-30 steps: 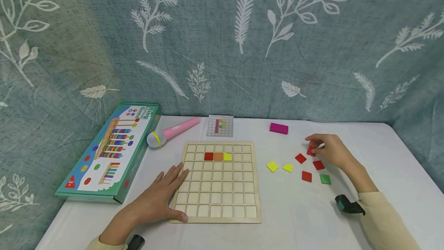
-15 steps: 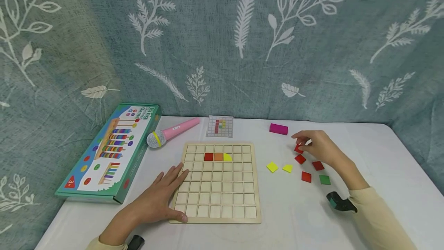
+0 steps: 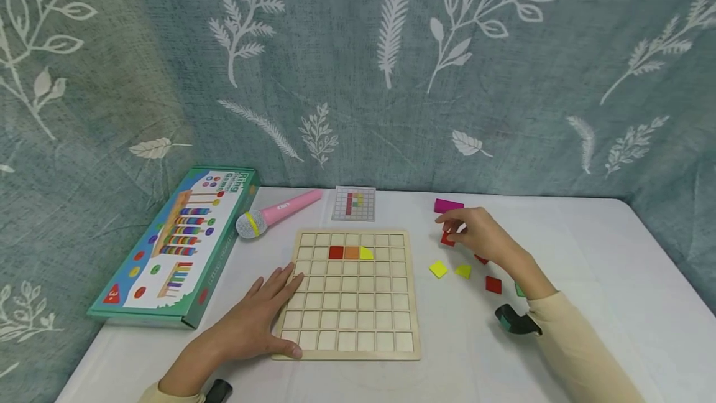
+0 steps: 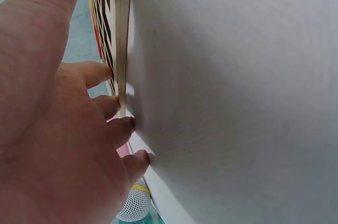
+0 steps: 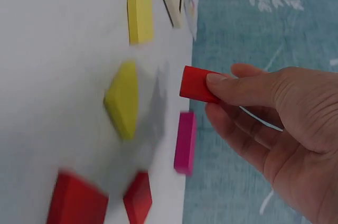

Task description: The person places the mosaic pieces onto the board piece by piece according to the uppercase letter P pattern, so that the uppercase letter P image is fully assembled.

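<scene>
Red tile (image 3: 447,239) sits pinched in the right hand (image 3: 475,236), up off the worktop (image 3: 587,278), right of the grid board (image 3: 351,294). Only fingertips hold it, so it might slip and fall on the yellow tiles (image 3: 438,268). Left hand (image 3: 252,322) lies flat and open on the board's near left edge. A pink block (image 3: 448,205) and a toy microphone (image 3: 274,213) lie farther back.

Pale matt wooden grid board (image 3: 351,294), smooth painted wooden red tile (image 5: 196,84), matt white cloth on tabletop (image 3: 587,266), glossy pink plastic microphone (image 3: 276,211), printed cardboard box (image 3: 179,244), woven leaf-print curtain (image 3: 358,67)
</scene>
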A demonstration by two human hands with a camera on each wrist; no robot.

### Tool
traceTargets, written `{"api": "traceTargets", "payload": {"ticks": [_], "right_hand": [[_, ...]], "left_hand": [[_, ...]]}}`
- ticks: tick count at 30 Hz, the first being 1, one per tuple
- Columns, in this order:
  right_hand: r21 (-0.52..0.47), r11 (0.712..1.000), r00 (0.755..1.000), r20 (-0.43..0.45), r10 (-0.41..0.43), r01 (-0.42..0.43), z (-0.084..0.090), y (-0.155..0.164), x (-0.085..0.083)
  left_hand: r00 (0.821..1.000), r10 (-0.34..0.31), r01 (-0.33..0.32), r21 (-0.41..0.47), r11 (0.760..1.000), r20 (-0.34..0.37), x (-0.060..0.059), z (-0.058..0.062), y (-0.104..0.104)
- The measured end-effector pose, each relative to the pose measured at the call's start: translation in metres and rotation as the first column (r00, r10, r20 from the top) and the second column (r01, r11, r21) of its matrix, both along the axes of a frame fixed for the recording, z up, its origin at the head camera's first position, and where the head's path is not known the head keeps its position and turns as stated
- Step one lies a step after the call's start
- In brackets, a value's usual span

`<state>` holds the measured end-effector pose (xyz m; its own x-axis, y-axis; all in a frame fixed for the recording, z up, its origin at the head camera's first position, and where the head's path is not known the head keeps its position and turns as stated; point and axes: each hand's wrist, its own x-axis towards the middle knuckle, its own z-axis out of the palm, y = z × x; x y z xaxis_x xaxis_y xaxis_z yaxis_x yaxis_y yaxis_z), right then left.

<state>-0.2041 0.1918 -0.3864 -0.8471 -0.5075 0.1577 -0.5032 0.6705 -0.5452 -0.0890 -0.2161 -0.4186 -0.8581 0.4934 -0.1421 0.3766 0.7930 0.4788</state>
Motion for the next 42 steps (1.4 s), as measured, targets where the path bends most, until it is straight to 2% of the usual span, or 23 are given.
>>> {"api": "traceTargets", "payload": {"ticks": [7,14,20,23,37,42], "right_hand": [[-0.012,0.999,0.999,0.010,0.036,-0.036,-0.001,-0.033,-0.002],[-0.018,0.996,0.996,0.005,0.085,-0.085,-0.002,-0.060,-0.001],[0.002,0.997,0.997,0.024,0.077,-0.078,-0.004,-0.081,0.000],[-0.006,0.995,0.994,0.036,0.100,-0.100,-0.003,-0.094,0.000],[-0.132,0.947,0.950,0.072,0.304,-0.293,-0.008,-0.152,0.008],[-0.148,0.933,0.939,0.057,0.340,-0.329,-0.016,-0.166,0.010]], "left_hand": [[1.000,0.011,-0.011,-0.007,1.000,0.005,0.002,-0.001,-0.003],[1.000,-0.003,0.003,0.003,1.000,-0.025,0.001,-0.003,-0.003],[1.000,-0.011,0.011,0.010,1.000,-0.025,0.000,-0.003,-0.003],[1.000,-0.012,0.012,0.010,1.000,-0.024,0.000,-0.003,-0.003],[0.999,-0.014,0.014,0.004,1.000,-0.032,-0.001,-0.004,-0.003],[0.999,-0.013,0.013,-0.002,1.000,-0.033,-0.001,-0.005,-0.003]]}}
